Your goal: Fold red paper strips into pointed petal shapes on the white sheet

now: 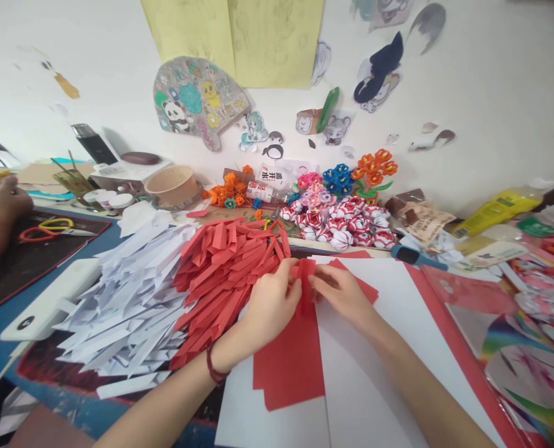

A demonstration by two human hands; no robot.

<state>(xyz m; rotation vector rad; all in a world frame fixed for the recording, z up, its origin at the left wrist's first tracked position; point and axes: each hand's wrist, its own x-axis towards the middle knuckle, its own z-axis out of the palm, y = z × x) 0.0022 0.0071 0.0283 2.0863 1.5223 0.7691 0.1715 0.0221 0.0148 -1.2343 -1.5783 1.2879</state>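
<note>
In front of me rises a plain white wall (118, 50), lit softly and evenly, its right side falling into greyer shade. Two yellow sheets (274, 43) hang side by side at the top, cut off by the edge of my view. Below them to my left sits a fan-shaped panel (188, 96) covered in cartoon figures, and small paper cut-outs (273, 151) dot the rest. My desk (83, 404) has a blue, scuffed surface and meets the wall.

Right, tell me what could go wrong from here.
The left hand is close beside the loose heap of folded red paper strips; a nudge might push some into the heap of folded white paper strips. The flat red paper has a stepped lower edge, so its sheets, apparently stacked askew, might slide.
</note>
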